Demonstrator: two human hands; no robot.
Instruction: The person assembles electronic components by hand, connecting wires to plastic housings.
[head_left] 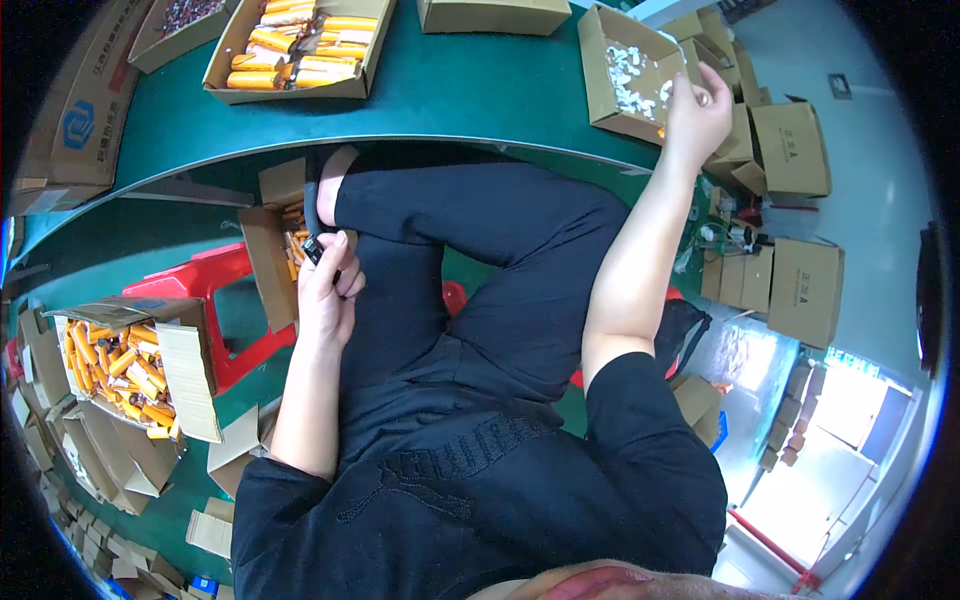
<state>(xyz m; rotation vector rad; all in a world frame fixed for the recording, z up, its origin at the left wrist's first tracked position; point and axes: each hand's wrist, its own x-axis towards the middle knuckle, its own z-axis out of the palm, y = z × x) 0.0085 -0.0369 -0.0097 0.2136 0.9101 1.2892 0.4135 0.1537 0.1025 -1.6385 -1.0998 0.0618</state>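
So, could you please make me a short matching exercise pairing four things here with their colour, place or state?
Column one:
1. Left hand
2. Right hand
3. Stool
4. Tabletop

Column two:
A. Red
B. At an open box with small white pieces
C. Green
D. Holding a small black piece

Pairs: 1-D, 2-B, 3-A, 4-C
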